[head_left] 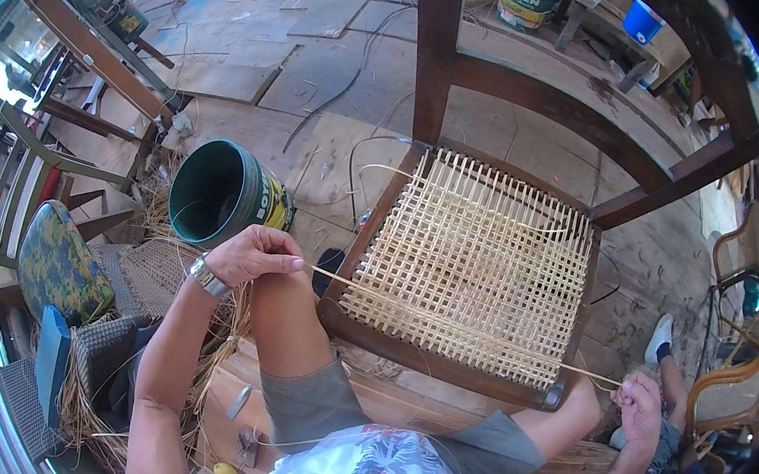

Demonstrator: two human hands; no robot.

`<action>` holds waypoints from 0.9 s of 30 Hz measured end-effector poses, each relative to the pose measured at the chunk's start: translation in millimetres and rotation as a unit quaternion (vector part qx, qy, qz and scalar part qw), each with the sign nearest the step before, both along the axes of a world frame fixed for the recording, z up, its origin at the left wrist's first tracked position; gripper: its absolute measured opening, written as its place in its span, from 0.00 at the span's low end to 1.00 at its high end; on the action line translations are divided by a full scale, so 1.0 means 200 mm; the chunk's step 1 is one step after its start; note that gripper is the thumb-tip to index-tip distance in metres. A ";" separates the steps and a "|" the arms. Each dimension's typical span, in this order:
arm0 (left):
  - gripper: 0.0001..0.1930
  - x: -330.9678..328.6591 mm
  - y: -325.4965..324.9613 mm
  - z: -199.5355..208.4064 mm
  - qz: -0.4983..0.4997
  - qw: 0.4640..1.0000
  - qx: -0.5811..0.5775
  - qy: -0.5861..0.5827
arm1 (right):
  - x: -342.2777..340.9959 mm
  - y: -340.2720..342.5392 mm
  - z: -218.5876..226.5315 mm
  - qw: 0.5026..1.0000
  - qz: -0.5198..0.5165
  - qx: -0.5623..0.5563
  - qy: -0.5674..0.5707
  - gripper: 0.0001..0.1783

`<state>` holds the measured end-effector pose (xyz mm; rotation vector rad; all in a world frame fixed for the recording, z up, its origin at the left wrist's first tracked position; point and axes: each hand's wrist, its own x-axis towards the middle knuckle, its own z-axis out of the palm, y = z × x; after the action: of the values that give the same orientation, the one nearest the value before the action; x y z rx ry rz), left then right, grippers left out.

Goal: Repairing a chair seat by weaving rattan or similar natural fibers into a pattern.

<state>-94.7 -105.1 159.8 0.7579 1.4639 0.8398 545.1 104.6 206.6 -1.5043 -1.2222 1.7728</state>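
Observation:
A dark wooden chair [435,365] stands before me, its front rail close to my knees. Pale cane weaving [479,267] fills its seat in an open grid, and a loose strand curves up near the back left corner. A thin cane strand [602,378] runs across the front of the seat, past both side rails. Its left part is pinched between thumb and fingers of my left hand [251,258], above my left knee. Beyond the front right corner, my right hand [639,409] grips the other end with closed fingers.
A dark green bucket [262,200] stands left of the chair. Cane bundles [222,341] and a camouflage-patterned cushion [68,262] lie at my left. Another person's leg [671,373] and a rattan chair [736,390] are at right. A cable [346,79] crosses the floor behind.

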 end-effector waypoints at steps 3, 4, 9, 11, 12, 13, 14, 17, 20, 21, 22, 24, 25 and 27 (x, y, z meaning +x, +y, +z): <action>0.09 0.01 0.00 0.01 -0.007 1.000 0.007 0.022 | 0.01 -0.02 0.01 1.000 0.004 0.002 0.007 0.07; 0.09 0.01 -0.01 0.01 -0.008 1.000 0.008 0.023 | 0.02 -0.03 0.01 1.000 0.008 0.002 0.012 0.07; 0.09 0.01 -0.02 0.04 -0.001 0.998 0.001 0.060 | 0.10 -0.08 -0.01 0.976 0.091 0.082 -0.181 0.08; 0.10 0.02 -0.03 0.08 -0.001 0.997 0.004 0.081 | 0.16 -0.11 -0.04 0.940 0.143 0.116 -0.286 0.08; 0.11 0.03 -0.04 0.11 0.001 0.995 0.007 0.102 | 0.20 -0.12 -0.08 0.928 0.142 0.157 -0.307 0.08; 0.11 0.04 -0.04 0.13 -0.002 0.995 0.007 0.102 | 0.24 -0.15 -0.12 0.913 0.140 0.196 -0.330 0.08; 0.09 0.05 -0.04 0.15 0.006 0.992 0.012 0.122 | 0.27 -0.17 -0.15 0.913 0.138 0.194 -0.330 0.08; 0.08 0.13 -0.03 0.24 0.004 0.905 0.141 0.401 | 0.26 -0.27 -0.20 0.679 0.180 0.421 -0.573 0.07; 0.12 0.44 0.11 0.45 0.094 0.613 0.340 0.707 | 0.38 -0.33 -0.33 0.625 0.013 0.375 -0.685 0.06; 0.13 0.51 0.13 0.51 0.107 0.621 0.382 0.676 | 0.50 -0.31 -0.42 0.700 -0.054 0.414 -0.579 0.06; 0.13 0.61 0.16 0.49 0.104 0.625 0.395 0.665 | 0.61 -0.34 -0.52 0.772 -0.138 0.381 -0.489 0.05; 0.18 0.87 0.20 0.47 0.141 0.843 0.412 0.317 | 0.36 -0.38 -0.50 0.902 -0.267 0.252 -0.228 0.05; 0.21 0.99 0.22 0.46 0.074 0.885 0.372 0.269 | 0.08 -0.42 -0.38 0.910 -0.267 0.246 -0.198 0.04; 0.33 1.30 0.29 0.35 -0.050 0.924 0.327 0.191 | -0.29 -0.51 -0.22 0.956 -0.182 0.228 -0.031 0.05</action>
<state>165.8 -46.3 230.1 1.5564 1.4641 1.1650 486.7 2.0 163.4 -1.4025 -1.1881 1.1209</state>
